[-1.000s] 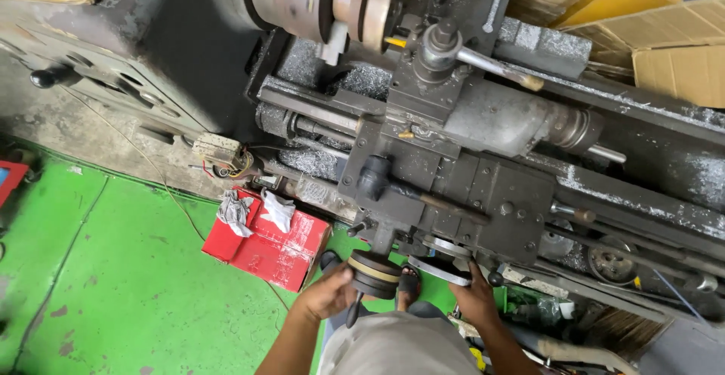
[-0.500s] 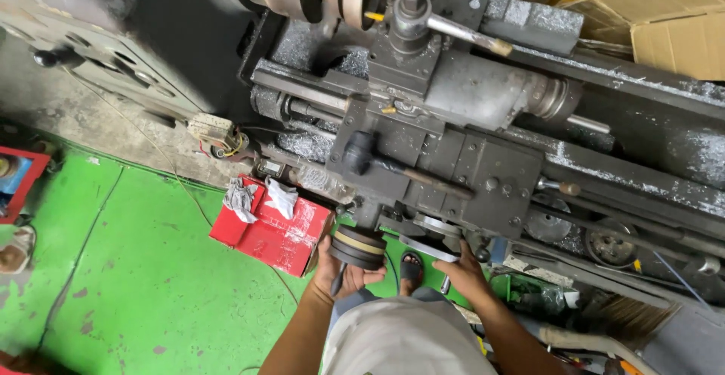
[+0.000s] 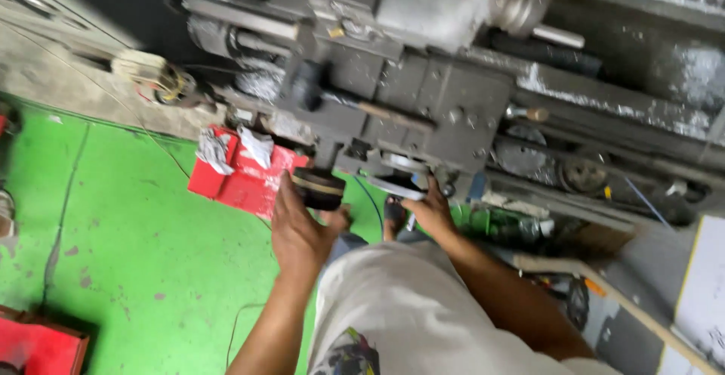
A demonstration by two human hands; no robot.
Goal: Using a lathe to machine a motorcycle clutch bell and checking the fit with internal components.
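Observation:
I look down at a grey metal lathe carriage (image 3: 423, 111). My left hand (image 3: 298, 231) wraps around a black round handwheel knob (image 3: 319, 188) that sticks out from the front of the carriage. My right hand (image 3: 430, 210) grips a silver handwheel (image 3: 396, 186) just to the right of it, fingers over its rim. My light shirt fills the bottom middle of the view.
A red box (image 3: 242, 175) with crumpled grey rags sits on the green floor (image 3: 136, 254) left of my hands. A bundle of wires (image 3: 155, 77) lies by the machine base. Another red object (image 3: 38, 345) is at bottom left. Clutter and a wooden stick lie at right.
The view has swung down and closer to the carriage. My left hand has shifted on the black knob, and my right hand stays on the silver handwheel.

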